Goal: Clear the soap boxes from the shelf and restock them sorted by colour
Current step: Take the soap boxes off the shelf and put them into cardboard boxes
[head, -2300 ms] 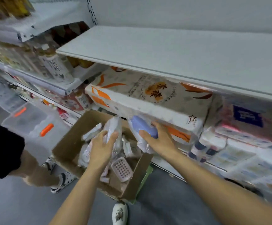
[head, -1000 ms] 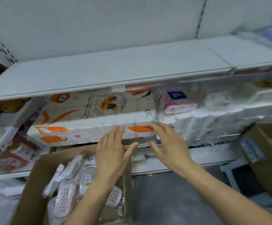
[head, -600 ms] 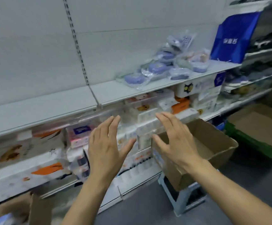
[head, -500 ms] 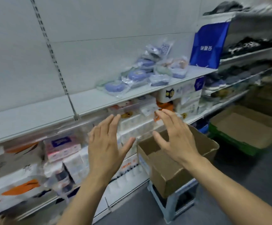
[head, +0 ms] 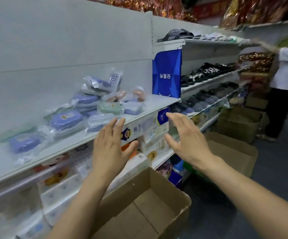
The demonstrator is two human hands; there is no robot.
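Left hand [head: 111, 149] and right hand [head: 188, 140] hover with fingers spread, holding nothing. Beyond them, plastic-wrapped purple, green and pink soap boxes [head: 81, 107] crowd the white metal shelf [head: 148, 106]; their labels are unreadable. An open brown cardboard box [head: 150, 204] sits below the hands.

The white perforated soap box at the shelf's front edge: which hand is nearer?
Left. The left hand reaches up just right of the white perforated soap box, fingertips almost at it; the right hand hovers well to its right.

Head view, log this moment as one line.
left hand open | right hand open | soap boxes on shelf | cardboard box below
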